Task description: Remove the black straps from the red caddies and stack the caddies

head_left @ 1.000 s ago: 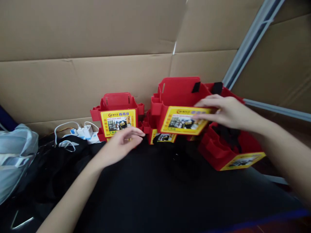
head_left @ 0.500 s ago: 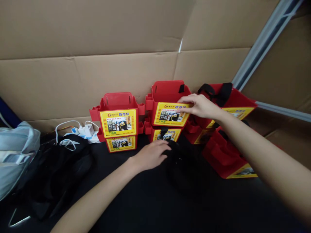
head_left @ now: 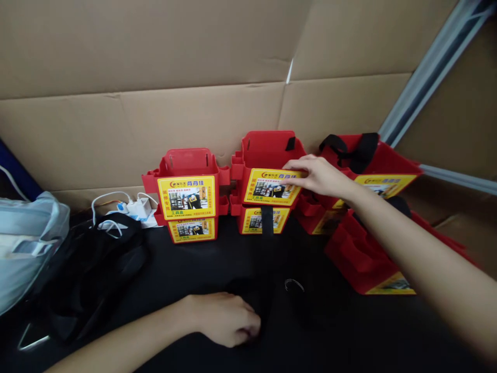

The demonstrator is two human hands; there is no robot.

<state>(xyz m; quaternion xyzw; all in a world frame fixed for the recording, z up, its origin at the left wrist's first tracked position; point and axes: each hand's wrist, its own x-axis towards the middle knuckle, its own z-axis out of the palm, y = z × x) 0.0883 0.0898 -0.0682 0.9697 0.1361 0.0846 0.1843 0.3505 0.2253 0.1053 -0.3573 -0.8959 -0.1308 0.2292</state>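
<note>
Two red plastic tool boxes with yellow labels stand stacked in the middle. My right hand pinches the front rim of the upper tool box, thumb against its label. A black strap comes out between the two boxes and hangs down over the lower tool box. Closer to me, my left hand is closed in a fist low over the black surface, apparently around the strap. The strap's lower run blends into the black, so its path to the fist is hard to follow.
To the left stands another stack of red boxes. On the right are more red boxes, some with black straps. Left lie a power strip with white plugs, black straps and a pale bag. A cardboard wall rises behind.
My left hand has moved down towards me, away from the stacked boxes, and closed into a fist. The strap now hangs straighter over the lower label. My right hand keeps its grip.
</note>
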